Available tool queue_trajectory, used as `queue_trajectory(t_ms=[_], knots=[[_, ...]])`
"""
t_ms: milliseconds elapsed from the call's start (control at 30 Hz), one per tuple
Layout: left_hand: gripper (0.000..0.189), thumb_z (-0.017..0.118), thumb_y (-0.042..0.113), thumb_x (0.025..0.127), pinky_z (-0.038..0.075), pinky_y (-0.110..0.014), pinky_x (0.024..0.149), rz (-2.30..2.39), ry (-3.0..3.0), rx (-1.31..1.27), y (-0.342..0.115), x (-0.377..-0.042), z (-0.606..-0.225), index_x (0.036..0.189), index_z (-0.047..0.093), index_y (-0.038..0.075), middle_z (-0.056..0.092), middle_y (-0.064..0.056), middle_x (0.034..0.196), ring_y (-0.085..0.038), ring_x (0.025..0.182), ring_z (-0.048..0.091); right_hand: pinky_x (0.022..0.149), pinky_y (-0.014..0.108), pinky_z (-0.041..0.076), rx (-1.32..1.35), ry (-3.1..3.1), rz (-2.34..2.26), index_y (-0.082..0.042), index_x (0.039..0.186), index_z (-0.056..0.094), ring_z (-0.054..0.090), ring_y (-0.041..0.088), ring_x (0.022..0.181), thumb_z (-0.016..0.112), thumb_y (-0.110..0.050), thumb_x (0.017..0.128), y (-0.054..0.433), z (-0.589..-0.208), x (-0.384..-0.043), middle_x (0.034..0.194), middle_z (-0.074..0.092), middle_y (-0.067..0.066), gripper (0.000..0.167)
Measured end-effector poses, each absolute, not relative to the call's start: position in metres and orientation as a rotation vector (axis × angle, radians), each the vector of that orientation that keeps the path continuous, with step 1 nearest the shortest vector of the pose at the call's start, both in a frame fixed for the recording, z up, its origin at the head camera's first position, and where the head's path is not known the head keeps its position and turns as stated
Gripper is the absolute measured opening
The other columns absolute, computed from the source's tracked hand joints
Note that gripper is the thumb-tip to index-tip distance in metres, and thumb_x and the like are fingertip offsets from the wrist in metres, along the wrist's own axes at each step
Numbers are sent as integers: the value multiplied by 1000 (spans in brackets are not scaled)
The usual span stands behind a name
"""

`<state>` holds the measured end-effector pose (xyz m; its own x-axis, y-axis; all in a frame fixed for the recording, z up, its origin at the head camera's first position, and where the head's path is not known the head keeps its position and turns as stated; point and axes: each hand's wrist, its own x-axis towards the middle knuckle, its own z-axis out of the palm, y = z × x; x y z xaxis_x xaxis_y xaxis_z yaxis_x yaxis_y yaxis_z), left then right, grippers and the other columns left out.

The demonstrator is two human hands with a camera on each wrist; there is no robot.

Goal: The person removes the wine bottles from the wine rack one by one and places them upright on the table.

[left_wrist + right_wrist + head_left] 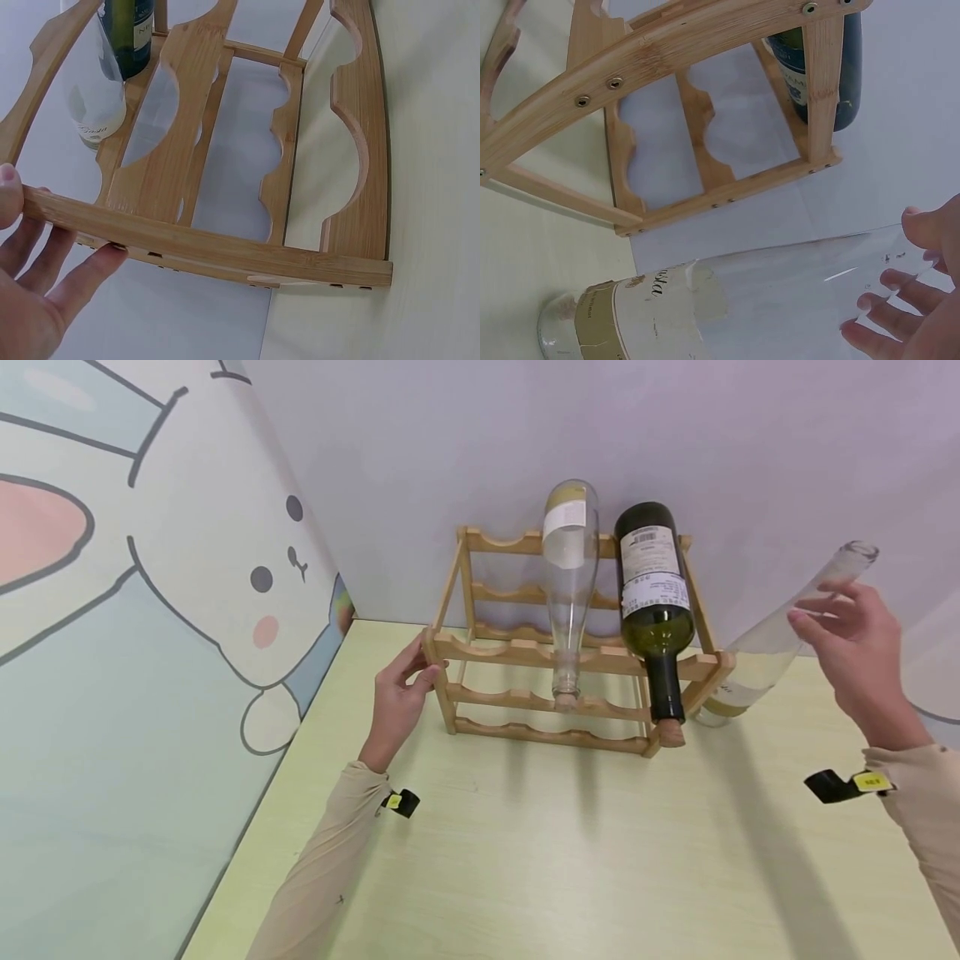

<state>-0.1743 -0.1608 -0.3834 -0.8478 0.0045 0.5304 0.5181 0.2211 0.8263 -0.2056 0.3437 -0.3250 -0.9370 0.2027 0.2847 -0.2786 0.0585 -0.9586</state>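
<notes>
A wooden wine rack (525,652) stands against the wall, its left end gripped by my left hand (401,697), with thumb and fingers around the side rail (187,234). Two corked bottles lie neck-forward on its top tier: a clear glass bottle (567,552) and a dark green wine bottle (651,560). To the right of the rack, my right hand (862,647) holds another clear bottle (765,652) near its uncorked neck, thumb on one side and fingertips on the other. This bottle tilts, base low beside the rack, mouth up to the right. Its white-and-gold label (641,315) shows near the base.
The rack stands on a pale yellow-green tabletop (525,860). Behind it rises a plain lilac-grey wall (420,460); at the left, another wall carries a cartoon rabbit drawing (217,568). The rack's lower tiers (525,731) have scalloped rails.
</notes>
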Motion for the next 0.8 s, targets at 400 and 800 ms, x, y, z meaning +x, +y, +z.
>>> queue_trajectory(t_ms=[400, 800], knots=[[46, 60, 0, 90, 57, -38, 71, -1748, -2073, -416, -167, -181, -396, 135, 50, 0, 62, -23, 108, -28, 99, 61, 58, 15, 53, 37, -1876, 2007, -4, 112, 62, 66, 7, 79, 66, 10, 81, 344, -316, -197, 94, 68, 1, 34], [43, 67, 6, 87, 57, -36, 68, -1730, -2038, -368, -165, -176, -392, 129, 58, 3, 63, -19, 106, -22, 97, 61, 57, 14, 52, 29, -1979, 1901, -2, 114, 61, 64, 7, 78, 68, 4, 83, 345, -311, -177, 95, 63, 2, 32]])
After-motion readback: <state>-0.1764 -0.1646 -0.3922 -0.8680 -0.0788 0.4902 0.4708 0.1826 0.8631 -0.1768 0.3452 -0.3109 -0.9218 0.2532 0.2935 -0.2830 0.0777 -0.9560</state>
